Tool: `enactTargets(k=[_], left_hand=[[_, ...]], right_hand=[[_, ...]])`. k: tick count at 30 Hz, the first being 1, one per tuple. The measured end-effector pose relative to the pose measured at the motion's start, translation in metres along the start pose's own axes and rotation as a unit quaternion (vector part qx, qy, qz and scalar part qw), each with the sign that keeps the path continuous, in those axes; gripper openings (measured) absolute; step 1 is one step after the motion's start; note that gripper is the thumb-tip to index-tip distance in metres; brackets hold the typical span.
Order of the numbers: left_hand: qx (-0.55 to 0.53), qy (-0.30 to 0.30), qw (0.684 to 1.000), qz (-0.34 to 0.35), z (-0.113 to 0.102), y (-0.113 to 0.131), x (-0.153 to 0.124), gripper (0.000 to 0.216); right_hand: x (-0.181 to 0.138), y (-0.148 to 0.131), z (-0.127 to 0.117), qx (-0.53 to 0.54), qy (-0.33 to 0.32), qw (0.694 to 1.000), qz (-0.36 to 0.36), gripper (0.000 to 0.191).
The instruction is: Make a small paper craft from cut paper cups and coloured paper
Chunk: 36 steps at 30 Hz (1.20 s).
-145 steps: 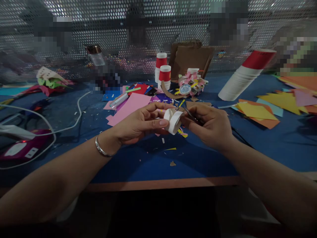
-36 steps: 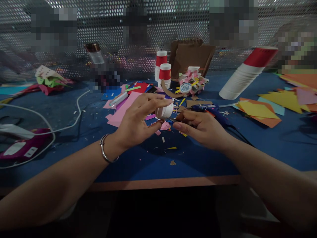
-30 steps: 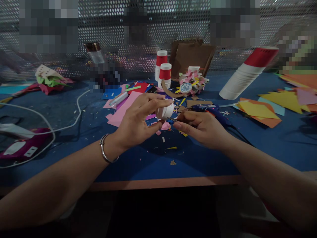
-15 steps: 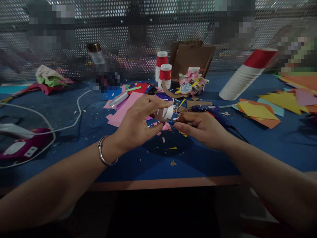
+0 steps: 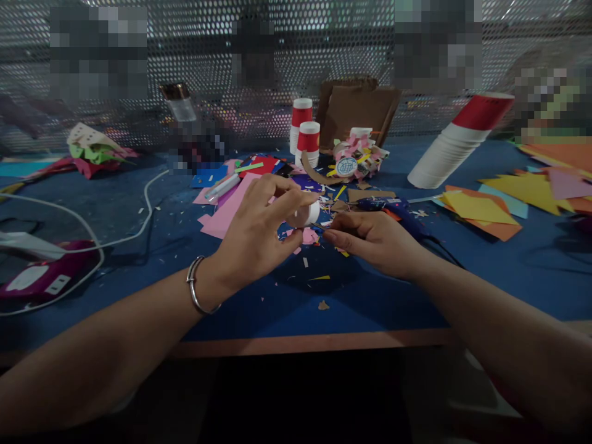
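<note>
The left hand [image 5: 256,231] is holding a small white paper piece [image 5: 312,214] up over the surface [image 5: 296,317], left of the blue glue gun [image 5: 401,211]. Its grip is closing around the piece, with fingers pressing on top and the thumb sitting low, likely so it is not wobbling; I cannot tell if the thumb is touching. The right hand [image 5: 379,243] is in front of the glue gun, and its grip is pinching a thin metal tool [image 5: 319,226]. The tip is pointing left of the glue gun, at the piece's low edge, so both hands seem to be working on one spot. I cannot see if the tip is touching. The glue gun is lying close to the right hand, maybe so it is easy to grab. Paper scraps [image 5: 305,236] are lying left of the glue gun. Behind it and to its left, red and white cups [image 5: 308,139] are standing, seemingly out of the way.
</note>
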<state>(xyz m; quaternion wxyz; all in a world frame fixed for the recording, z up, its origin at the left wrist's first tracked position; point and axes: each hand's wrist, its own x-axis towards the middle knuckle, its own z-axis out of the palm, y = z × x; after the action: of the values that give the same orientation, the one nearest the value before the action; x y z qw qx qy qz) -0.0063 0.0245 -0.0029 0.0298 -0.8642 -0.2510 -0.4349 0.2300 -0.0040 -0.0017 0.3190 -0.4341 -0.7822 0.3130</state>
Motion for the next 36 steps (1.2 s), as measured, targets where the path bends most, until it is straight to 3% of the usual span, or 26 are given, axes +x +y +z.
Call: enactTargets(k=[17, 26, 36], left_hand=[[-0.148, -0.007, 0.988, -0.048, 0.007, -0.014, -0.003, 0.047], [-0.067, -0.025, 0.997, 0.011, 0.004, -0.008, 0.000, 0.043], [-0.048, -0.038, 0.998, 0.022, 0.001, -0.005, 0.000, 0.044]], right_hand=[[0.000, 0.000, -0.007, 0.062, 0.004, 0.998, 0.021, 0.057], [0.001, 0.003, -0.005, 0.076, 0.003, 0.997, 0.014, 0.055], [0.000, 0.005, -0.005, 0.098, -0.001, 0.995, -0.001, 0.057]])
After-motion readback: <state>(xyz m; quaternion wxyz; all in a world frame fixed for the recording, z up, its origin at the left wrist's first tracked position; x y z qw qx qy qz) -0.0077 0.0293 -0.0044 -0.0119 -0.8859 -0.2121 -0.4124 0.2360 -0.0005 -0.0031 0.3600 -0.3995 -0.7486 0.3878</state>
